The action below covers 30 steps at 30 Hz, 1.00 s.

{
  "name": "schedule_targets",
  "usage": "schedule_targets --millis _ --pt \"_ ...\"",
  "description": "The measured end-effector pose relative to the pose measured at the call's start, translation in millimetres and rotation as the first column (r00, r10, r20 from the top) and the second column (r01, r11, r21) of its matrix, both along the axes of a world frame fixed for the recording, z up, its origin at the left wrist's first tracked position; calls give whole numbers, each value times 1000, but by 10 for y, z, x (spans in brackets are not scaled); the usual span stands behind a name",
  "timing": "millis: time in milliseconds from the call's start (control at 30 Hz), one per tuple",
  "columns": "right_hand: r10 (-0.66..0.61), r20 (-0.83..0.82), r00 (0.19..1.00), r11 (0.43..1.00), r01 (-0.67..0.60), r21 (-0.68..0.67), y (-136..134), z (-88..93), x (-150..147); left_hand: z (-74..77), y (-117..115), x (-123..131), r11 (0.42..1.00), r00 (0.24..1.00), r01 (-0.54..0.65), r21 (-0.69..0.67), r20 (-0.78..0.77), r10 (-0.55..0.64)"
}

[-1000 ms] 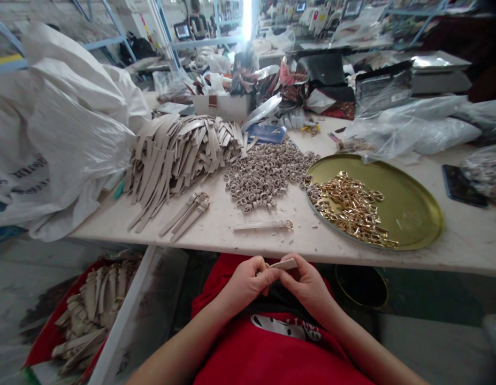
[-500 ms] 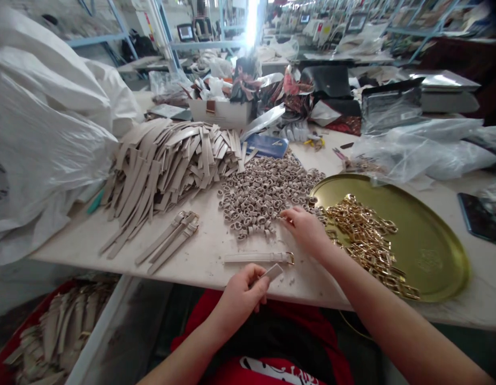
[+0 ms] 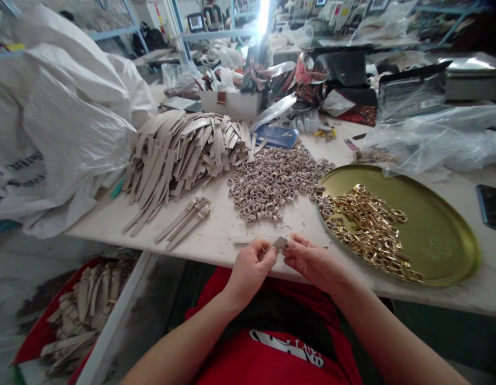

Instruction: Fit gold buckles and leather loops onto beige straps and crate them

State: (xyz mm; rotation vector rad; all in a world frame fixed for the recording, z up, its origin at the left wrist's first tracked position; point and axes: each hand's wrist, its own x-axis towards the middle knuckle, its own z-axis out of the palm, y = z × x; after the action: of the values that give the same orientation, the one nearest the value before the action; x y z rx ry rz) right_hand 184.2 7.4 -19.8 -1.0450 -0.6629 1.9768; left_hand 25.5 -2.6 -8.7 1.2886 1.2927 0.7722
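Between the left hand [image 3: 251,267], which pinched it, and the right hand [image 3: 312,262], closed on what looked like a small loop [image 3: 287,244], a strap [image 3: 279,244] stuck out, seemingly light and bendable, best held close behind its tip.

Camera sat on my head, looked forward and down; left hand [image 3: 251,264], right hand [image 3: 315,263], worktable [image 3: 219,220] close, shelving [image 3: 219,35] far.
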Motion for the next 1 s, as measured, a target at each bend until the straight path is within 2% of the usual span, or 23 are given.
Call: schedule_targets --millis 67,233,300,467,600,733,867,1000 --pt "-15 23 1000 1000 15 27 -119 -16 -39 22 -100 -25 999 997 40 16 -72 -39" --pt "-127 301 945 962 44 269 -359 -29 -43 97 -273 -89 988 970 146 57 -205 -131" --pt "-156 331 931 952 53 301 -448 -24 -34 120 -312 -85 979 960 196 57 -217 -179" --pt "-156 168 973 975 124 185 -599 -45 -10 110 -385 -31 972 956 226 61 -205 -210" --pt "-121 54 991 992 119 51 -671 -93 -23 93 -424 -26 958 940 284 50 -210 -268" --pt "-114 -11 993 993 114 33 -733 -152 -88 102 -459 -50 955 937 288 65 -227 -267" --pt "-168 -1 986 986 168 18 -743 -174 -120 88 -491 -80 948 946 316 45 -88 -311" --pt "-177 91 980 983 172 57 -730 -154 -151 23 -477 -91 965 965 258 35 26 -259"
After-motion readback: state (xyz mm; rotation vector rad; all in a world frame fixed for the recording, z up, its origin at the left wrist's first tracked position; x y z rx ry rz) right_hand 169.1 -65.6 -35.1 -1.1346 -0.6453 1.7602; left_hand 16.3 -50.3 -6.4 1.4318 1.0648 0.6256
